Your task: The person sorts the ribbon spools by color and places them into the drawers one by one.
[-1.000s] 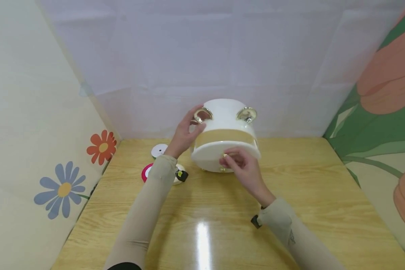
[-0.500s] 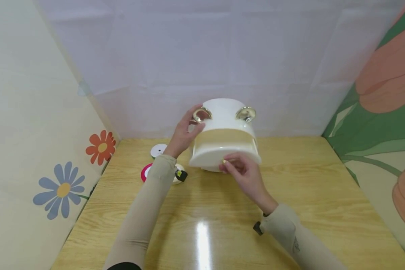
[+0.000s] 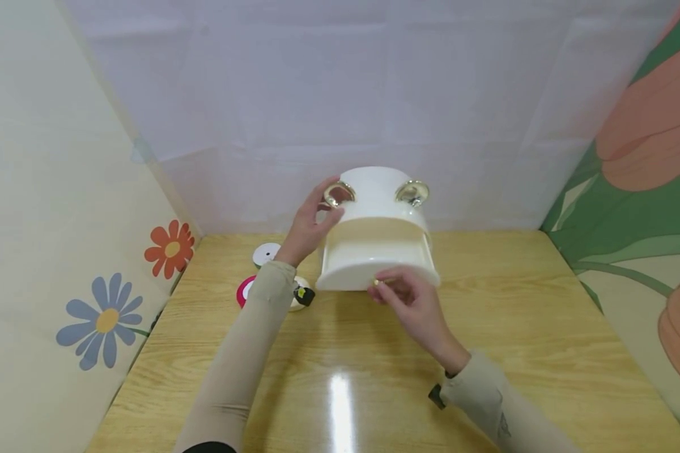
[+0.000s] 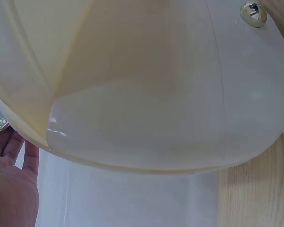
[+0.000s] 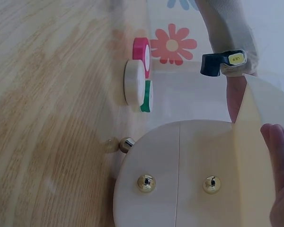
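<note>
Risk: top drawer (image 3: 374,261) pulled partly out of white round box (image 3: 382,189), which stands at the bench (image 3: 487,327) rear.
Right hand (image 3: 410,302) fingers pinch the gold knob (image 3: 377,282); left hand (image 3: 308,223) lies open-fingered against the box side. Overpulling could free the drawer or tip the box.

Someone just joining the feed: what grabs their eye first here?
The white box with two gold rings, mid-table against the back wall, its top drawer pulled out. The right hand pinches the drawer's gold knob while the left hand rests on the box's left side. Ribbon spools lie left of it on the table.
</note>
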Available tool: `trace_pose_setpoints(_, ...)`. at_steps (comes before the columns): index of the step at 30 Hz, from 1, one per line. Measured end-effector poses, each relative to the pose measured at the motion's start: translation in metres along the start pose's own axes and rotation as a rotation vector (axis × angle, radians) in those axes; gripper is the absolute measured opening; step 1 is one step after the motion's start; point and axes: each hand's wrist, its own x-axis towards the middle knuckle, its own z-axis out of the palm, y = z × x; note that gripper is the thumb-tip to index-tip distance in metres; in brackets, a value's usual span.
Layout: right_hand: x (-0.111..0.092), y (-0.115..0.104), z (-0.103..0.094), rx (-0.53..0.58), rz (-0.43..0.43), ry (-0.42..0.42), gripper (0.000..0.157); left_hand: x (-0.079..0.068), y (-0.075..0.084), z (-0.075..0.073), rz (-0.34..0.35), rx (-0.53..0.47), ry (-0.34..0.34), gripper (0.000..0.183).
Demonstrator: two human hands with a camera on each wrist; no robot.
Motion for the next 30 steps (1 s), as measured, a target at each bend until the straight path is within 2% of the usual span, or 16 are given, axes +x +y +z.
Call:
trace_pose_setpoints(17, -0.013, -0.003, 0.002, -0.013, -0.075, -0.020, 0.016, 0.001, 0.000, 0.001, -0.014, 0.004, 0.000, 0.063)
trace_pose_setpoints(25, -0.015, -0.002, 0.003, -0.004, -0.077, -0.028, 0.016, 0.000, 0.001, -0.001, -0.020, 0.008, 0.000, 0.064)
trace_pose_setpoints(30, -0.014, -0.002, 0.003, -0.014, -0.077, -0.028, 0.015, -0.003, 0.004, 0.002, -0.052, 0.027, 0.006, 0.065)
